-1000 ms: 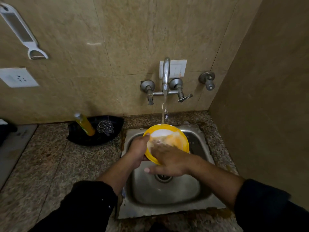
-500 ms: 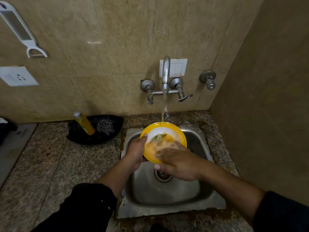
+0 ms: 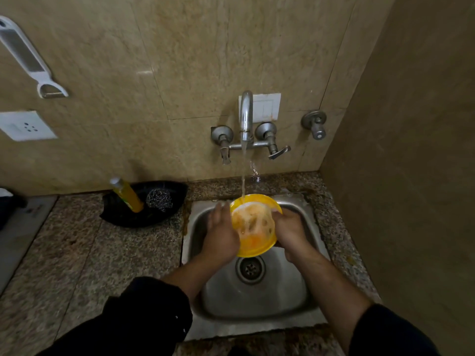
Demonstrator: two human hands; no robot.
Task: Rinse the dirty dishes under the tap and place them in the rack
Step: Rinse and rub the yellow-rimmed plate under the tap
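Rinsing looks partway done: the plate (image 3: 253,227), smeared orange, tilts under the tap (image 3: 246,116) stream near the sink (image 3: 257,301) back edge, left hand (image 3: 221,235) pressing its rim with straight fingers, right hand (image 3: 291,231) fingers curled round the opposite rim; racking remains, no rack visible.

The yellow plate (image 3: 253,249) swims under the stream, and the residue on it is too blurred to name. The right hand (image 3: 291,231) wraps the rim, fingertips lost behind it. The left hand (image 3: 221,233) smears at the other edge, its hold unreadable. On the wall, the white peeler (image 3: 30,57) is clipped by the left edge. The dark sleeves (image 3: 144,319) run off the bottom.
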